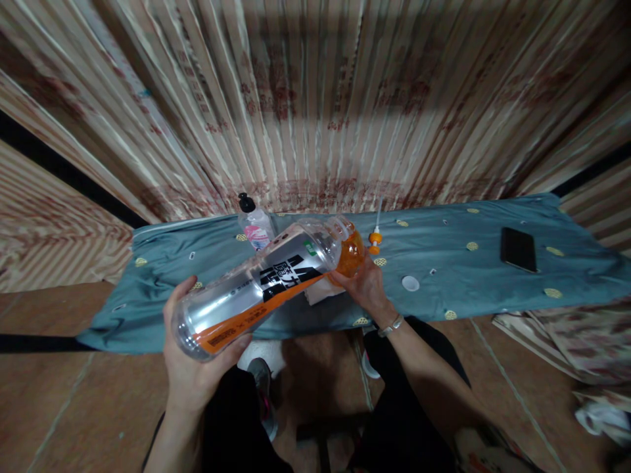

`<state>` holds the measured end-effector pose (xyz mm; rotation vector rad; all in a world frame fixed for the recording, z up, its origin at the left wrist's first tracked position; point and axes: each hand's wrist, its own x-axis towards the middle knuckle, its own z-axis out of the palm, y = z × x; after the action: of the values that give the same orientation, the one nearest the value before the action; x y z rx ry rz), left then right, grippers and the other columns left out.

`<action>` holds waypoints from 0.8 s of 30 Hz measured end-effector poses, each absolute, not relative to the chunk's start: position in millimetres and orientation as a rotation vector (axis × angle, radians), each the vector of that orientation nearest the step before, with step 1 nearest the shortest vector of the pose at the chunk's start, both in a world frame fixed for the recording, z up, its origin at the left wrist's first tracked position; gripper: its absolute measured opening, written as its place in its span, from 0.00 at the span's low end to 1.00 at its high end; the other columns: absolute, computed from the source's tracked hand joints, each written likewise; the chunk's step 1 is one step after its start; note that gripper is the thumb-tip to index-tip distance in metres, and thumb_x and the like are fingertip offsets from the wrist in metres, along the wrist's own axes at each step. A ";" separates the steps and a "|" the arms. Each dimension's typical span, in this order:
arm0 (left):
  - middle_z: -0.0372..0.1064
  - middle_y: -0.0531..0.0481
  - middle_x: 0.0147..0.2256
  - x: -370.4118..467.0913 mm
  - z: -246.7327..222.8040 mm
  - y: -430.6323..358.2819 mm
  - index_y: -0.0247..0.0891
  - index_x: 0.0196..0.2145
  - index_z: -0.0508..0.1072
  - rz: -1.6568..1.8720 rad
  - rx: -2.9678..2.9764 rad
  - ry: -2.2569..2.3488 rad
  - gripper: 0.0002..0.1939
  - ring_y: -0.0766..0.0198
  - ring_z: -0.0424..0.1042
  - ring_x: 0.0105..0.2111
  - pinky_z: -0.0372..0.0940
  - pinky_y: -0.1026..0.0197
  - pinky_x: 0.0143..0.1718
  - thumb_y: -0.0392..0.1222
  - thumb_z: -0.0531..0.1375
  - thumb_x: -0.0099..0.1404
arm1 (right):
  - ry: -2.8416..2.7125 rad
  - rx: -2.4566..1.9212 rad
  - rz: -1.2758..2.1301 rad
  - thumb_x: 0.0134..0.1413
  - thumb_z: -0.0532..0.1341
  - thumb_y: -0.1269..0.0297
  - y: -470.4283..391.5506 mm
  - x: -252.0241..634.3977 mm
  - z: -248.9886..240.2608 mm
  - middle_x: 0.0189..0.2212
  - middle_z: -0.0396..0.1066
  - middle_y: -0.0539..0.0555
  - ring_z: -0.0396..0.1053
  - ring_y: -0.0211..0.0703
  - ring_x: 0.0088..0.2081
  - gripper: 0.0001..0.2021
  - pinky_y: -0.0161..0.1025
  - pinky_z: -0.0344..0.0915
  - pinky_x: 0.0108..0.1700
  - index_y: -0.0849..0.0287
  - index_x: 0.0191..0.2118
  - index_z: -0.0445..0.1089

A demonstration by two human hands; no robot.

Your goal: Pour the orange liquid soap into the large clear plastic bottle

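Observation:
My left hand is wrapped round the base end of a large clear plastic bottle with a silver, black and orange label. The bottle tilts, its open neck up and to the right. At that neck, my right hand grips an orange translucent bottle; its mouth sits against or very near the neck, and I cannot tell if they touch. An orange and white pump head with a thin tube lies on the cloth just beyond my right hand. A white item is partly hidden beneath the large bottle.
A blue-green cloth covers the narrow table. Upon it are a clear bottle with a black pump, a white round disc and a dark phone. A striped curtain hangs close behind the far edge.

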<state>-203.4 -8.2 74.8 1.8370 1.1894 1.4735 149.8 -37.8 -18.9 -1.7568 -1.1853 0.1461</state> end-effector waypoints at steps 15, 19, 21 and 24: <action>0.85 0.46 0.49 -203.7 79.6 -7.9 0.52 0.71 0.80 1.420 1.837 1.232 0.55 0.38 0.88 0.44 0.85 0.41 0.43 0.68 0.85 0.48 | -1.180 -1.761 0.127 0.54 0.83 0.36 -38.3 149.6 -17.6 0.63 0.87 0.67 0.87 0.69 0.63 0.49 0.66 0.84 0.67 0.58 0.73 0.74; 0.84 0.45 0.51 -206.2 75.5 -7.0 0.51 0.72 0.80 1.441 1.844 1.240 0.55 0.38 0.88 0.45 0.86 0.40 0.45 0.69 0.84 0.49 | -1.187 -1.765 0.153 0.55 0.83 0.40 -38.8 148.8 -15.0 0.63 0.86 0.69 0.87 0.72 0.64 0.49 0.66 0.84 0.68 0.60 0.75 0.73; 0.84 0.45 0.53 -210.6 74.4 -5.9 0.51 0.73 0.79 1.387 1.849 1.250 0.56 0.37 0.88 0.48 0.86 0.39 0.48 0.65 0.85 0.49 | -1.191 -1.764 0.158 0.55 0.83 0.41 -38.7 148.7 -14.6 0.62 0.86 0.68 0.87 0.72 0.63 0.48 0.66 0.84 0.68 0.59 0.74 0.73; 0.84 0.44 0.53 -215.3 75.4 -4.7 0.52 0.73 0.78 1.349 1.822 1.229 0.56 0.36 0.88 0.47 0.86 0.40 0.47 0.63 0.86 0.48 | -1.192 -1.780 0.157 0.54 0.83 0.41 -38.1 148.9 -15.3 0.62 0.86 0.68 0.87 0.71 0.63 0.48 0.68 0.85 0.67 0.59 0.74 0.73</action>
<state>-215.3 -4.7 75.4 1.8220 1.2288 1.3488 148.9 -38.1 -15.3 -1.7795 -1.1917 0.1575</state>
